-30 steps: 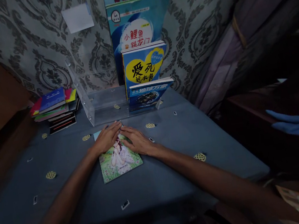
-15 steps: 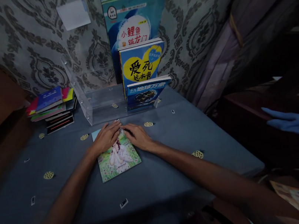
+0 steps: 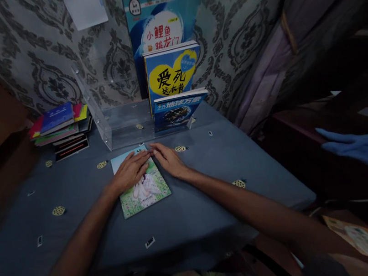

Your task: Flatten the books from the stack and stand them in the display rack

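Observation:
A thin book (image 3: 151, 193) with a drawn figure in a green meadow on its cover lies flat on the table, slightly turned. My left hand (image 3: 131, 170) rests flat across its upper part, fingers stretched out and hiding some of the cover. At the book's upper right edge is my right hand (image 3: 169, 159), its fingers extended towards the left fingertips. Nothing shows in either hand. Behind them stands a clear acrylic book rack (image 3: 129, 141); its right side bears upright books, including a blue one with a yellow heart (image 3: 164, 76) and a lower blue one (image 3: 176, 111).
A stack of books (image 3: 60, 129) lies at the table's back left. The table (image 3: 95, 262) has a grey-blue cloth with pineapple prints. Patterned wall covering (image 3: 118, 65) rises behind. At the right are a tied curtain (image 3: 258, 80) and a blue glove (image 3: 361, 148) beyond the table edge.
My right hand has drawn slightly off the cover to the book's edge, and more of the cover's top shows. The whole view has shifted a little.

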Available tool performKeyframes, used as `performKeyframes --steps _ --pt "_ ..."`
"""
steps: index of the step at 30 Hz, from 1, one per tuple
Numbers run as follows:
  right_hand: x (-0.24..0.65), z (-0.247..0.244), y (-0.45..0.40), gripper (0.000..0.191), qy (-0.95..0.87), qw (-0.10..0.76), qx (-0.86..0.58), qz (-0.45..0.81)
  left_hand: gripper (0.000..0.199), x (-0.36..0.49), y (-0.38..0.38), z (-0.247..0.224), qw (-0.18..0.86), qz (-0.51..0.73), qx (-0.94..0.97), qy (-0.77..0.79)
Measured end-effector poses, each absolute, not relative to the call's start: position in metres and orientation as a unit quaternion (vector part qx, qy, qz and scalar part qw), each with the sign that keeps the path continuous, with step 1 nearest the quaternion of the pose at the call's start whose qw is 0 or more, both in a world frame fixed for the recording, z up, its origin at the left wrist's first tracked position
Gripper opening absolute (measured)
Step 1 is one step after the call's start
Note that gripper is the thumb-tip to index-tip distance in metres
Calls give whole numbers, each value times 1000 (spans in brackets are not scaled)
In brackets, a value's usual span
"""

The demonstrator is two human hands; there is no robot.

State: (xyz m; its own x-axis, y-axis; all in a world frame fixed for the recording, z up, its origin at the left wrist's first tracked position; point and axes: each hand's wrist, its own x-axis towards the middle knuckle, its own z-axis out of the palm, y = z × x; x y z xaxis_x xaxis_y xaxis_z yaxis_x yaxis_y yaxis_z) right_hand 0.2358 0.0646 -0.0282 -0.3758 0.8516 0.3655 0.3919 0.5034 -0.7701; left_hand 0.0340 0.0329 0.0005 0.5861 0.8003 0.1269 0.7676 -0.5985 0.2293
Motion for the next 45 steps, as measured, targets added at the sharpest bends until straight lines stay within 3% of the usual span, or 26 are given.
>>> performKeyframes --steps 45 --pt "237 -19 60 31 -781 379 -390 306 46 56 -68 6 101 95 931 337"
